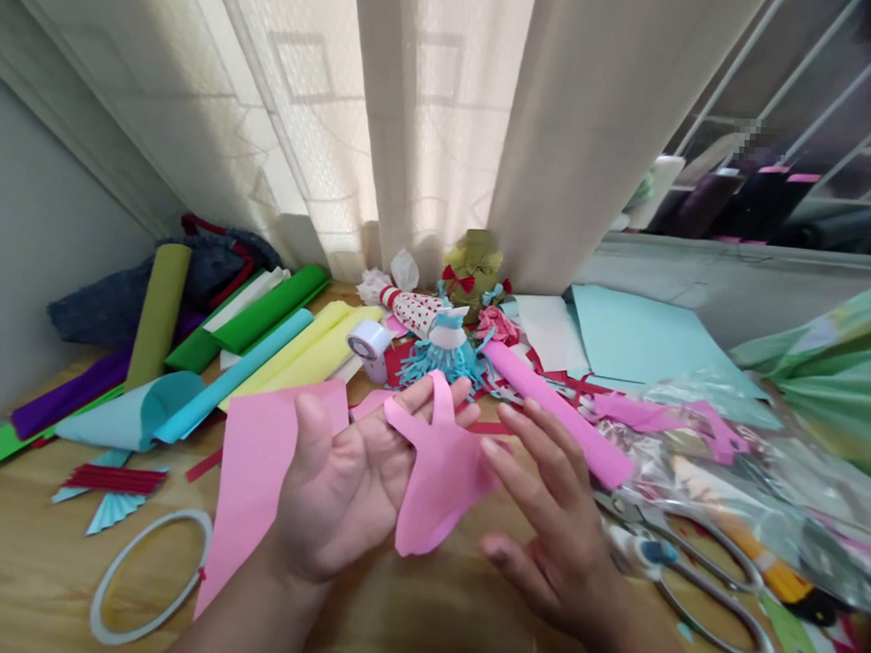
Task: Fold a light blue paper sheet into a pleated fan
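My left hand lies palm up over the wooden table, fingers stretched out, with a pink paper cutout resting on its fingers. The cutout has two narrow arms at its top and a rounded lower end. My right hand is beside it on the right, fingers extended and apart, its fingertips touching the cutout's right edge. A larger pink paper sheet lies flat on the table under my left wrist.
Rolls of coloured paper lie at the back left. A paper doll with a blue fringe skirt, a tape dispenser and a pink roll sit behind my hands. Scissors and clear bags lie right. A tape ring lies front left.
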Demonstrator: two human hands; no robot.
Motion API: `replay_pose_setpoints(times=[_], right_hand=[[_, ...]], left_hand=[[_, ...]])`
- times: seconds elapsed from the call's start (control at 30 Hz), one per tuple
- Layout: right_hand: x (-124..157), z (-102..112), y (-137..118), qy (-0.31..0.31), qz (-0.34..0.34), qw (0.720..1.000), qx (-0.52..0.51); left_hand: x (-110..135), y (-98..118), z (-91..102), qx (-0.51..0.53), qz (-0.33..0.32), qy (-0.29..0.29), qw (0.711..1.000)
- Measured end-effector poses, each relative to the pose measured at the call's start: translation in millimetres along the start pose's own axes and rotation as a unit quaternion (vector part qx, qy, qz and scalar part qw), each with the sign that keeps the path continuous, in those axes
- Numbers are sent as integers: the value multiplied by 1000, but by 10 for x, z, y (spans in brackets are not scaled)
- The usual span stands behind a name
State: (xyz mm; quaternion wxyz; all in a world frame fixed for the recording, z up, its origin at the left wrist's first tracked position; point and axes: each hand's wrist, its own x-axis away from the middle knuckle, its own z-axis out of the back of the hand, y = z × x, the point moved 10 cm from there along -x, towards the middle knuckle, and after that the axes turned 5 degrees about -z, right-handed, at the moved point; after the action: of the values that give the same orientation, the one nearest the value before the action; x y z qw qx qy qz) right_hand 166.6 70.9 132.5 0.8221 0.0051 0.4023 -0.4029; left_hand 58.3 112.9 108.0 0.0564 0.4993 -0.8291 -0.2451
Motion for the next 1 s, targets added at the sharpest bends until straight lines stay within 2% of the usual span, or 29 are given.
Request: replay_pose_setpoints(times=[0.2,0.57,0.7,0.87,1.0], right_hand=[[69,-253,-150,-42,24,994,95],[153,-367,-534,-55,96,993,49],[197,-222,-705,9,143,990,-14],[140,50,-369,114,43,992,-19],[59,187,-258,137,26,990,32]], left_hand=[[-28,15,74,23,-31,31,999],[22,165,252,15,-93,128,987],[33,197,233,35,-106,141,984],[43,190,165,38,-102,134,985],[85,171,57,36,-102,119,987]])
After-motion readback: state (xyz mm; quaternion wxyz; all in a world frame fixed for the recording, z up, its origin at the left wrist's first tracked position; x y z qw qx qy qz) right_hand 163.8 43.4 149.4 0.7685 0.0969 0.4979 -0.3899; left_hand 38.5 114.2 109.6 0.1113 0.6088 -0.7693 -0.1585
